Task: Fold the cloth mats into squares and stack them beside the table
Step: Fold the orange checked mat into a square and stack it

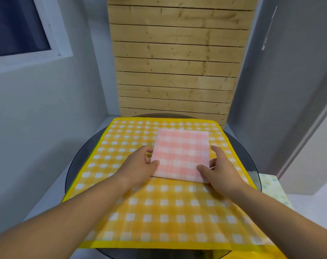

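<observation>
A pink checked cloth mat (pixel 181 152), folded into a square, lies on a spread yellow checked mat (pixel 159 212) that covers the round glass table (pixel 78 161). My left hand (pixel 138 165) grips the pink mat's near left edge, thumb on top and fingers tucked under it. On the near right edge my right hand (pixel 220 171) does the same, thumb on the cloth and fingers at the side. Thin green and red edges of other mats peek out under the yellow mat's left side.
A pale green checked mat (pixel 273 189) lies on a low surface to the right of the table. A wooden slat panel (pixel 175 58) stands behind the table. Grey walls close in on both sides, with a window (pixel 18 28) at the upper left.
</observation>
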{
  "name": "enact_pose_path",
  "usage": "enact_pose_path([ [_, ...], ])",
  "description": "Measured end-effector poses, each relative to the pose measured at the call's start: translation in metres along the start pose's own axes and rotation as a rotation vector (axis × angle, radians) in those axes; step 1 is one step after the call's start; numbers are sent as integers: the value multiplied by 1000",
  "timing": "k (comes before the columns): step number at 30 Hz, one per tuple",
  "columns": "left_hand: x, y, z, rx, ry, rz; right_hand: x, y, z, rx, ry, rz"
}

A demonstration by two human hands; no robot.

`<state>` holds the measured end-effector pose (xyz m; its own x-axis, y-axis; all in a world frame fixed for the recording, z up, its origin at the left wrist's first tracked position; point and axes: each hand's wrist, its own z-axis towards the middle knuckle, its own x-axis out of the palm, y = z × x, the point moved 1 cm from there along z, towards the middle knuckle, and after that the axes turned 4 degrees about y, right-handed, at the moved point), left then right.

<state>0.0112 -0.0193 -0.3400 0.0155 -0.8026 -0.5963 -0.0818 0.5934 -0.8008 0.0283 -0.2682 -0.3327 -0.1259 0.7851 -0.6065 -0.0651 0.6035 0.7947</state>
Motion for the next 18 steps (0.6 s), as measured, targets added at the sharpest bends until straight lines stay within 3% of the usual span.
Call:
enact_pose_path([
  [11,5,-4,-5,-43,71,170,3,1,4,-33,124,-494],
  [18,9,-13,-11,-46,119,441,6,1,4,-74,206,-624],
])
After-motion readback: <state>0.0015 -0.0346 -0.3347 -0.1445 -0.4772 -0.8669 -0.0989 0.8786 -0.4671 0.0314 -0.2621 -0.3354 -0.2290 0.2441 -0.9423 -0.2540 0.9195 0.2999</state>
